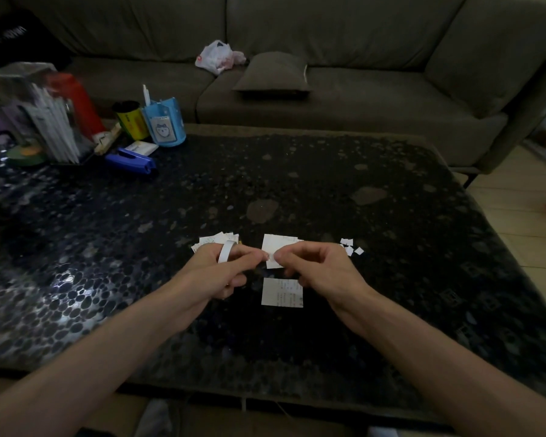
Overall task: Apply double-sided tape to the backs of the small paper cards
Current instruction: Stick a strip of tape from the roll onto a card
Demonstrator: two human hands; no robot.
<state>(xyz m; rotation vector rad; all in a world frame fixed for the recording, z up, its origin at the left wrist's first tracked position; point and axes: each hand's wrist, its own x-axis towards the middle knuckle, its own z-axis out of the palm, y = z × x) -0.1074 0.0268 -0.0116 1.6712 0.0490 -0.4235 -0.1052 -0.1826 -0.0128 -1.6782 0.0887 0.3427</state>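
— What are the hands doing?
— The left hand point(216, 272) has the tape roll point(226, 252) looped over a finger. Its fingertips and those of the right hand point(320, 269) both pinch a bit of tape point(269, 256) just above the table point(297, 184).
— And the cards?
— The near card point(282, 292) lies flat below the hands, and the far card point(276, 246) is partly under them. A pile of cards point(213, 240) sits behind the left hand, with paper scraps point(349, 247) off to the right.

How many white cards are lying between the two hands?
2. The near card lies in full view; the far card is partly hidden by the right hand. More may be stacked beneath it.
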